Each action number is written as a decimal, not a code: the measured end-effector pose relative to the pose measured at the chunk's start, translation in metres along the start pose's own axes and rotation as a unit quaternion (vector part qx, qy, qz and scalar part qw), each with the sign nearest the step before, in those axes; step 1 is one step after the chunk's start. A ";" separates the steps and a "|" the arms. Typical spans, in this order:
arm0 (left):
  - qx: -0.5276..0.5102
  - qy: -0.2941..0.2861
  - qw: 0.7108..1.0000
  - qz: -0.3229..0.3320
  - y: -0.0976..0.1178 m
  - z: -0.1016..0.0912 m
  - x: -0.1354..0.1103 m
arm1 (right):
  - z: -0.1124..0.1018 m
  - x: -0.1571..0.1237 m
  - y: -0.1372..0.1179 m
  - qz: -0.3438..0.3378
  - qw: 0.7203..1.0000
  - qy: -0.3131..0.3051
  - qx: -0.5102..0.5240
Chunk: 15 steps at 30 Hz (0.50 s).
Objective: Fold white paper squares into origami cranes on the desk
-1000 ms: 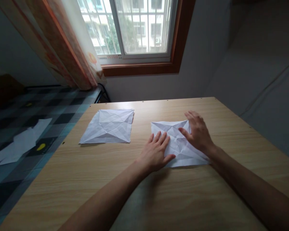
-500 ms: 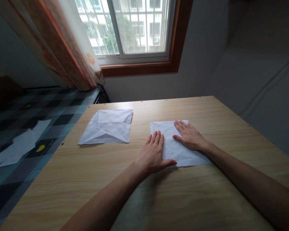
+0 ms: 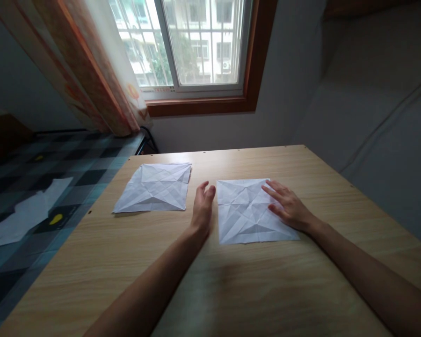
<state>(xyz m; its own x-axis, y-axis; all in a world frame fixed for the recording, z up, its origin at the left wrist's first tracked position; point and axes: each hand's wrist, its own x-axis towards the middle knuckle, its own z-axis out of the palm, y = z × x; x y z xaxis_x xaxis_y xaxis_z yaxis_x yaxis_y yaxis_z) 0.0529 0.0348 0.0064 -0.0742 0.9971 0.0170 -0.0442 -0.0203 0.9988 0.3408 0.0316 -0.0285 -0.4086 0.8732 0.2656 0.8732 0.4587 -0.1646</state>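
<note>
A creased white sheet of paper lies flat on the wooden table, its fold lines crossing near the middle. Over its right side is my right hand, fingers spread and holding nothing; whether the fingertips touch the paper I cannot tell. My left hand is turned on its side just left of the sheet, apart from it, open with nothing in it. Farther left lies a stack of similar creased paper, which neither hand touches.
The wooden table has small dark holes along its edges. To the left is a bed with a checked cover, torn white paper on it. A window and an orange curtain are behind.
My left hand has lifted off the paper, moved left and turned on its side. My right hand has eased slightly to the right, uncovering more of the sheet. The view has shifted slightly.
</note>
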 end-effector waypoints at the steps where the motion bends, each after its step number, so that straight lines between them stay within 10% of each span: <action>1: -0.063 0.016 0.997 -0.030 0.003 0.000 0.002 | -0.002 -0.002 -0.004 -0.029 1.000 -0.012 0.006; 6: -0.188 0.062 0.969 -0.150 0.017 -0.004 0.012 | -0.005 -0.004 -0.024 -0.056 0.996 -0.072 -0.015; 15: -0.096 -0.039 0.975 -0.196 0.020 -0.007 0.014 | -0.008 -0.004 -0.043 -0.036 0.996 -0.073 -0.019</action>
<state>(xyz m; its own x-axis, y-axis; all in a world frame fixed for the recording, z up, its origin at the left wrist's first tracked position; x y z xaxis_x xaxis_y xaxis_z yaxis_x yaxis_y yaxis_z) 0.0437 0.0479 0.0265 0.0608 0.9335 -0.3533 -0.2395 0.3573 0.9028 0.3073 0.0073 -0.0152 -0.5028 0.8541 0.1331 0.8484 0.5171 -0.1133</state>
